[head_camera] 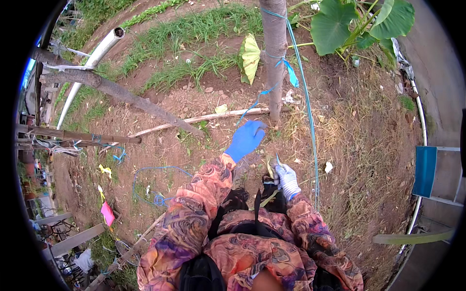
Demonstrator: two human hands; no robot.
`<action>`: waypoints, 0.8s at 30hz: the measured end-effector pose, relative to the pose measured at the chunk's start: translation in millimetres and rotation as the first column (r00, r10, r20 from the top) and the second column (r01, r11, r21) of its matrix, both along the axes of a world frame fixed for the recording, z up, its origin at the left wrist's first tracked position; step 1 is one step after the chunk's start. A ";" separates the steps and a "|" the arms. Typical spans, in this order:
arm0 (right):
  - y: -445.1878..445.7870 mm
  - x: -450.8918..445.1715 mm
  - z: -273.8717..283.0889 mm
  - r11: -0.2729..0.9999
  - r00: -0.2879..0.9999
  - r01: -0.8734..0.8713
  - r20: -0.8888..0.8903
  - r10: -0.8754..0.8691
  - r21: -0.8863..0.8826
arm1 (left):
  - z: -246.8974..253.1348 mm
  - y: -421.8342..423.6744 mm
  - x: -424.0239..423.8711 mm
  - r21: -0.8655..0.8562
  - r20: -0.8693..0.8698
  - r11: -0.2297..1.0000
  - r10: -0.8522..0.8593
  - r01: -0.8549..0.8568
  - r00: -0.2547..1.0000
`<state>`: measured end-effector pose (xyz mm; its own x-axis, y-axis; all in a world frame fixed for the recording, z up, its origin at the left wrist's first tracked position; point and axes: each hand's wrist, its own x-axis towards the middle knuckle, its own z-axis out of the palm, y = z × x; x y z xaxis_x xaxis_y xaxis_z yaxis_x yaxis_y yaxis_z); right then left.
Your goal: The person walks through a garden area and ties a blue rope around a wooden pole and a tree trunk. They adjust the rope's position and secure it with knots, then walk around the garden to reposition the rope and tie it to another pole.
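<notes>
My left hand (247,141), in a blue glove, reaches forward over the soil near the foot of an upright wooden post (273,72). Its fingers look bent, and whether they hold anything is hidden. A blue plastic ribbon (257,100) runs from the post down towards this hand. My right hand (288,180) wears a pale striped glove and is closed close to my body. Out of its grip stick a dry leaf strip (270,166) and a thin, pointed bluish thing too small to name. A greenish strip of leaf (268,198) hangs below it.
Blue-green twine (308,109) stretches from the post down past my right side. A leaning branch (127,100) and a bamboo pole (83,134) jut in from the left. A thin blue cord (159,199) lies on the soil. Large-leaved plants (333,25) grow at upper right.
</notes>
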<state>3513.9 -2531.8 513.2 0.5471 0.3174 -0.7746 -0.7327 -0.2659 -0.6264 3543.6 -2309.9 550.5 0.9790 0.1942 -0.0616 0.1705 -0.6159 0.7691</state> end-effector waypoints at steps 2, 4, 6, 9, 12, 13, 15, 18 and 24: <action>-21.5 15.3 -14.7 0.988 0.963 -0.102 0.239 0.127 -0.112 | 24.7 5.0 49.6 -0.250 0.186 0.950 0.237 -0.187 0.954; -35.5 35.3 -23.6 0.996 0.956 -0.025 0.290 0.050 -0.091 | 31.7 1.7 91.7 -0.341 0.236 0.893 0.384 -0.294 0.893; -35.0 59.7 12.4 0.994 0.951 0.108 0.293 -0.103 -0.001 | 32.9 -10.6 128.2 -0.327 0.303 0.868 0.471 -0.373 0.828; -30.5 87.3 33.3 0.996 0.905 0.082 0.422 -0.056 -0.044 | 13.8 -30.6 165.4 -0.307 0.311 0.867 0.481 -0.393 0.820; -18.3 110.8 80.7 0.996 0.919 0.083 0.385 -0.084 0.019 | -3.9 -36.5 188.4 -0.410 0.150 0.805 0.524 -0.430 0.838; -15.5 120.2 93.9 0.992 0.921 0.124 0.369 -0.127 0.032 | -3.0 -37.8 195.7 -0.447 0.061 0.785 0.505 -0.428 0.861; -13.2 147.5 94.0 0.993 0.878 0.119 0.470 -0.094 -0.025 | -8.1 -38.4 197.1 -0.782 0.028 0.579 0.405 -0.232 0.914; 15.4 193.7 91.4 0.977 0.782 0.145 0.587 -0.210 0.157 | -10.2 -47.6 184.6 -0.930 -0.015 0.324 0.442 -0.175 0.897; 119.7 284.0 55.8 0.992 0.482 -0.104 0.876 -0.008 0.067 | -5.3 -51.0 124.4 -0.805 -0.126 0.544 0.232 -0.237 0.964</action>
